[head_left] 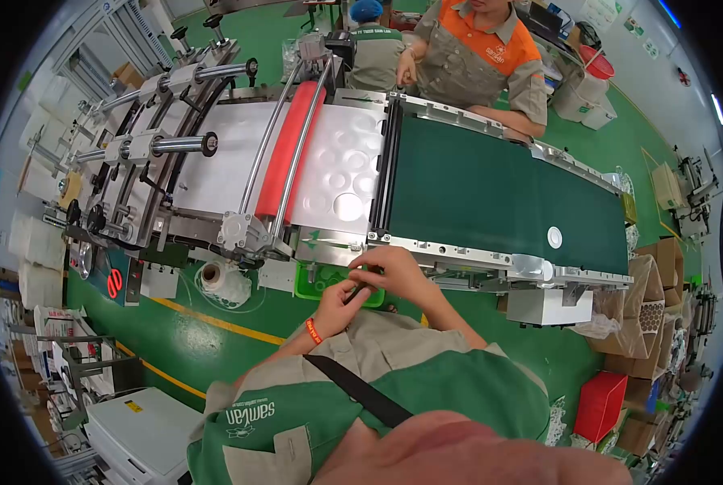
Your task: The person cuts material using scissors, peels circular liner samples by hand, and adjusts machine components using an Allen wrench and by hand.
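Close together in front of my chest, my left hand and my right hand meet at the fingertips. Both are closed in a pinch around a small dark thing, mostly hidden by the fingers, whose kind I cannot make out. An orange band circles my left wrist. Partly below my hands is a green bin with clear pieces inside. Just beyond them runs a machine, with a white sheet marked by round shapes lying under a red roller.
Right of the sheet, a green conveyor belt carries one white disc. Across it stands a co-worker in an orange and grey shirt; another person is behind. A plastic roll sits at lower left, cardboard boxes at right.
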Demonstrator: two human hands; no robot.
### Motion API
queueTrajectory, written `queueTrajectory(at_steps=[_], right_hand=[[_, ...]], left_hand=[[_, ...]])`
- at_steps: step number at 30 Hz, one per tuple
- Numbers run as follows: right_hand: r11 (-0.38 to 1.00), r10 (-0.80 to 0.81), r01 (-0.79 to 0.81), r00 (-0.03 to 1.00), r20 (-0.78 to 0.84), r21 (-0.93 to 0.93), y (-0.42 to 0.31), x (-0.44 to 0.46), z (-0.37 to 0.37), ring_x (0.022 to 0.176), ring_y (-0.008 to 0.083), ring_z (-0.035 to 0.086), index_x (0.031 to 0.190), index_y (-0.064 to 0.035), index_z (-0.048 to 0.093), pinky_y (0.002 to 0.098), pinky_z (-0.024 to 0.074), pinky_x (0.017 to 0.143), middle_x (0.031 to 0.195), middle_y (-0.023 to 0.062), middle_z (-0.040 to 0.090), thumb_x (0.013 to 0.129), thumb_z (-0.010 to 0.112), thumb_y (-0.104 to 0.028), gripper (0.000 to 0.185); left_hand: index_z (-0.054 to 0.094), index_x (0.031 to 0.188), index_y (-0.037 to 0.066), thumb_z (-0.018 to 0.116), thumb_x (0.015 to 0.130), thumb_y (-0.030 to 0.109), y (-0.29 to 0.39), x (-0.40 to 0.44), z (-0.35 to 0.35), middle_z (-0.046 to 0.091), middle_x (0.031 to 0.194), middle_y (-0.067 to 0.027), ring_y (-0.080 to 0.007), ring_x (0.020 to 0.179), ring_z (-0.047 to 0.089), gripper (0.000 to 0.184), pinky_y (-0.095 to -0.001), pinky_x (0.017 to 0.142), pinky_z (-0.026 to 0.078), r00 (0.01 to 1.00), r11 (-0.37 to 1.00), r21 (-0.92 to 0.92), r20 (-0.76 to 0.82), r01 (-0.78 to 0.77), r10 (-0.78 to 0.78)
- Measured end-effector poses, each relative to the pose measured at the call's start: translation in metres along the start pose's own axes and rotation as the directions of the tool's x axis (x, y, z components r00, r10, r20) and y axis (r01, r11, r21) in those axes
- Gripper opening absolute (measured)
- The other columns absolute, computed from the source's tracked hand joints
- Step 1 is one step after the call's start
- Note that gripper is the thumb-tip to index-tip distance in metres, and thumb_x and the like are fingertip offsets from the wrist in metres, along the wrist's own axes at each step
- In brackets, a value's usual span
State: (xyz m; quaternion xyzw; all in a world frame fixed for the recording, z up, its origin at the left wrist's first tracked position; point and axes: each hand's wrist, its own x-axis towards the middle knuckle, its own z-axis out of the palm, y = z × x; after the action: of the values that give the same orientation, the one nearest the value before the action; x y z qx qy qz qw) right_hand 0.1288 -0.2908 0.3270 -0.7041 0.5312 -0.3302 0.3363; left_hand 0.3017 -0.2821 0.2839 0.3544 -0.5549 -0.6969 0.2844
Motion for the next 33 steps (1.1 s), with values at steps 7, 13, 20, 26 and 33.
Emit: queueTrajectory(at_steps=[7, 13, 20, 26, 33], right_hand=[[0.996, -0.073, 0.068, 0.993, -0.092, -0.051, 0.004, -0.006, 0.017, 0.055, 0.0221, 0.059, 0.084, -0.0072, 0.069, 0.0298, 0.0449, 0.052, 0.065, 0.0095, 0.063, 0.076, 0.066, -0.019, 0.014], [0.970, 0.092, -0.082, 0.995, -0.030, 0.228, -0.005, -0.007, 0.010, 0.051, 0.0114, 0.056, 0.089, -0.0054, 0.069, 0.0252, 0.0421, 0.048, 0.060, 0.0069, 0.060, 0.076, 0.067, -0.009, 0.014], [0.989, -0.124, 0.135, 0.981, -0.147, 0.066, 0.003, -0.003, 0.019, 0.056, 0.0201, 0.059, 0.094, -0.0107, 0.068, 0.0288, 0.0452, 0.052, 0.067, 0.0090, 0.062, 0.076, 0.065, -0.011, 0.018], [0.987, -0.101, 0.118, 0.983, -0.153, 0.110, 0.002, -0.003, 0.019, 0.048, 0.0121, 0.048, 0.099, -0.0084, 0.067, 0.0248, 0.0380, 0.047, 0.058, 0.0062, 0.055, 0.079, 0.064, -0.010, 0.020], [0.987, -0.101, 0.118, 0.983, -0.157, 0.109, 0.007, -0.004, 0.020, 0.048, 0.0189, 0.052, 0.101, -0.0095, 0.066, 0.0291, 0.0403, 0.048, 0.060, 0.0102, 0.057, 0.080, 0.064, -0.019, 0.023]], left_hand=[[0.059, 0.096, 0.003, 0.056, 0.088, 0.012, -0.012, -0.001, -0.001, 0.049, 0.057, 0.0083, 0.0005, 0.041, 0.036, 0.013, -0.0191, 0.038, 0.023, 0.997, 0.997, 0.016, 0.011, 0.075, -0.076], [0.058, 0.083, 0.000, 0.045, 0.094, 0.031, -0.016, 0.002, -0.005, 0.048, 0.049, 0.0019, -0.0048, 0.034, 0.034, 0.035, -0.0206, 0.034, 0.024, 0.991, 0.976, -0.203, 0.123, 0.077, -0.052], [0.055, 0.072, 0.001, 0.032, 0.094, 0.051, -0.013, 0.006, -0.007, 0.042, 0.043, 0.0001, -0.0066, 0.035, 0.035, 0.059, -0.0206, 0.036, 0.026, 0.970, 0.949, -0.216, 0.135, 0.230, -0.204], [0.054, 0.077, 0.003, 0.028, 0.091, 0.057, -0.023, 0.007, -0.005, 0.034, 0.042, 0.0026, -0.0078, 0.036, 0.029, 0.062, -0.0206, 0.039, 0.024, 0.937, 0.835, -0.436, 0.243, 0.337, -0.252], [0.054, 0.078, 0.002, 0.026, 0.092, 0.058, -0.014, 0.005, -0.001, 0.037, 0.044, 0.0019, -0.0072, 0.036, 0.030, 0.065, -0.0206, 0.039, 0.025, 0.954, 0.873, -0.395, 0.199, 0.287, -0.224]])
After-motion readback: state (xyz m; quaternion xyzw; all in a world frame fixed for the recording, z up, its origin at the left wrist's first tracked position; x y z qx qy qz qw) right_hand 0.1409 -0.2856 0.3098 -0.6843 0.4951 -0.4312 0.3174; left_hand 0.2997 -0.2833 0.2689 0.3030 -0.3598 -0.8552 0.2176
